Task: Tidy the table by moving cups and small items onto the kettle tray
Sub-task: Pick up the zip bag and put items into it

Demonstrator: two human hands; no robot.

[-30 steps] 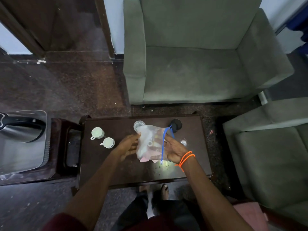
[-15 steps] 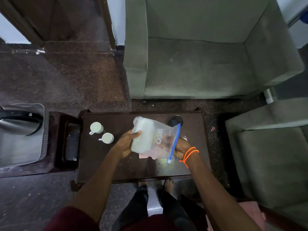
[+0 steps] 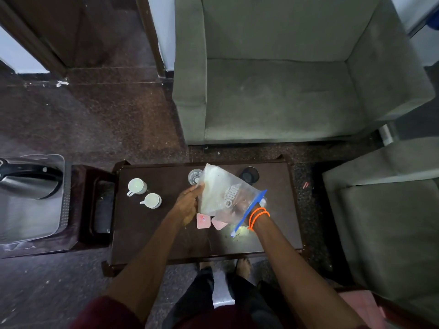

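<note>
Clear plastic, the zip bag (image 3: 223,198) hangs above the dark surface (image 3: 147,233), its left edge gripped by the left hand (image 3: 188,205); the right hand (image 3: 257,205) is hidden behind its blue zipper end, grip unclear. Two white cups (image 3: 145,193) stand left of the left hand.

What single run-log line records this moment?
hands: left hand grips zip bag, right hand hidden behind it | two white cups on table | kettle tray awaiting items
</note>
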